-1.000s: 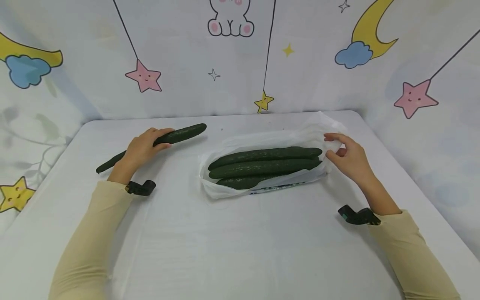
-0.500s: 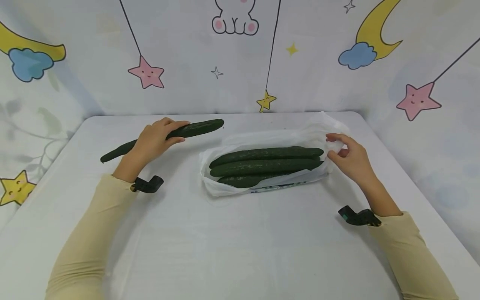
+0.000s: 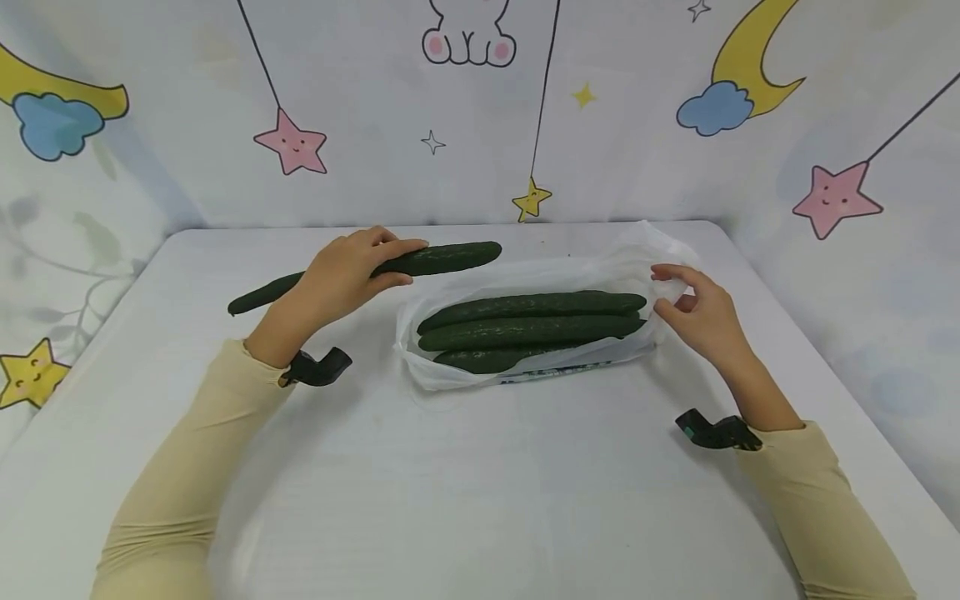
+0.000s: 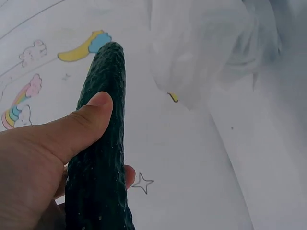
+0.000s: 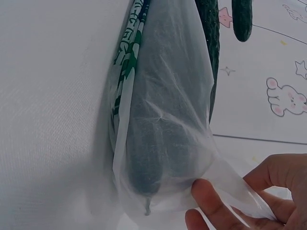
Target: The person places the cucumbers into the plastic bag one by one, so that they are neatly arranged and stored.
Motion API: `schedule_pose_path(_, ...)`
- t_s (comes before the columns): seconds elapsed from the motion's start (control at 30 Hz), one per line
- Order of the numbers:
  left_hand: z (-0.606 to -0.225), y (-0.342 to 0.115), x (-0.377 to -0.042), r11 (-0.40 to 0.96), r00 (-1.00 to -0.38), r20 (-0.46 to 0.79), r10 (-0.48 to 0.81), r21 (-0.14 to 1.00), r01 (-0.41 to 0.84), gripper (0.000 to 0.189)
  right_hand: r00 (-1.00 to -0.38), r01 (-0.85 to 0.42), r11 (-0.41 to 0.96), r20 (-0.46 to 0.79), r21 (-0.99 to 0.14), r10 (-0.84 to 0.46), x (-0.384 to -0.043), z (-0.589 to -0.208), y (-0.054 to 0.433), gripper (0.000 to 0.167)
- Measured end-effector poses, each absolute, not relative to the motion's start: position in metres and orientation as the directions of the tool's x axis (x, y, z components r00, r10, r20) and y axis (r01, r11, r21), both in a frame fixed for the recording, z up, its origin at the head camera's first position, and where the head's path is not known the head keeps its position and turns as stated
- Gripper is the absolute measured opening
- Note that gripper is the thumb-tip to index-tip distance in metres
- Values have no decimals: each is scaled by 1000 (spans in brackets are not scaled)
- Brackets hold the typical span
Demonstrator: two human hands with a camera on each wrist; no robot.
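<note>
My left hand point(image 3: 341, 279) grips a long dark green cucumber point(image 3: 450, 258) around its middle, raised over the table to the left of the bag. In the left wrist view the thumb lies along the bumpy cucumber point(image 4: 100, 158), with a fingertip showing on its far side. A thin white plastic bag point(image 3: 427, 379) lies on its side, its opening showing three cucumbers point(image 3: 525, 332) side by side. At the bag's right end my right hand point(image 3: 701, 317) pinches the plastic. From the right wrist, cucumber ends show dimly through the bag point(image 5: 168, 110), which has green printing.
A white-covered table point(image 3: 465, 492) spreads out under both arms. Behind it rises a white cloth backdrop point(image 3: 360, 108) printed with stars, moons and clouds. Each wrist wears a small black camera point(image 3: 318, 367).
My left hand has carried the cucumber to the right and slightly up, its tip now near the bag's upper left edge. The right hand and the bag have hardly moved.
</note>
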State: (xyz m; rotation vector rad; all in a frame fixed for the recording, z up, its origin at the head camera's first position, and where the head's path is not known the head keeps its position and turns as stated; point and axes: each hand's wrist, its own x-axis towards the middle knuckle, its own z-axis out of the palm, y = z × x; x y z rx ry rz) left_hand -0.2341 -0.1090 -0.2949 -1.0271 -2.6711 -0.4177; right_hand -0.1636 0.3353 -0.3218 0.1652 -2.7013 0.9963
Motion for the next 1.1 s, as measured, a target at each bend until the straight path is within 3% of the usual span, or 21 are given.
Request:
schedule_pose_path(0.27, -288, -83, -226, 621, -627, 353, 694, 145, 770, 47, -962, -188, 753, 274, -630, -10, -163, -322, 336, 42)
schedule_pose_path(0.73, -289, -33, -225, 541, -548, 277, 789, 108, 834, 47, -961, -195, 745, 277, -638, -14, -163, -317, 333, 42)
schedule_pose_path(1.1, -293, 0, -226, 532, -543, 208, 814, 109, 840, 46, -950, -229, 736, 310, -637, -28, -165, -319, 336, 41)
